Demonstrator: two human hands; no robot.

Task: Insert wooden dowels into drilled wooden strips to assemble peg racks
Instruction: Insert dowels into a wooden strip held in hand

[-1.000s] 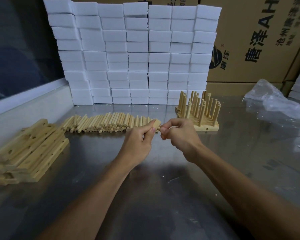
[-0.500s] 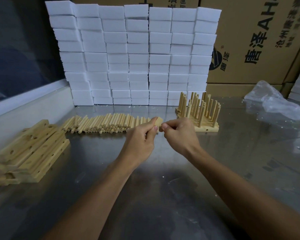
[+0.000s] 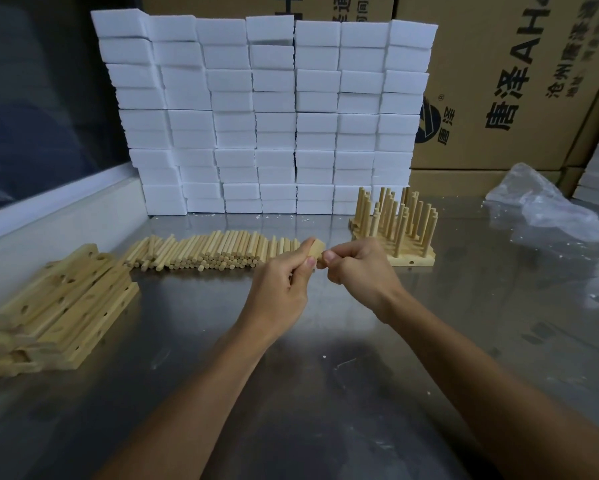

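Observation:
My left hand (image 3: 284, 282) grips a drilled wooden strip (image 3: 317, 245) end-on above the table's middle; only the strip's far end shows past my fingers. My right hand (image 3: 358, 271) is closed right beside it, pinching a dowel (image 3: 321, 262) of which only a small tip shows, pressed against the strip. Loose dowels (image 3: 208, 252) lie in a row behind my left hand. A pile of bare drilled strips (image 3: 59, 306) sits at the left. Finished peg racks (image 3: 395, 226) with upright dowels stand behind my right hand.
The work surface is a shiny metal table (image 3: 325, 393). A wall of white foam blocks (image 3: 266, 116) rises at the back, cardboard boxes (image 3: 516, 81) behind it. Crumpled clear plastic (image 3: 547, 206) lies at the right. A white ledge (image 3: 48, 209) borders the left.
Both hands have stayed together at the same spot; my right hand has closed in slightly against the strip. The piles have not moved.

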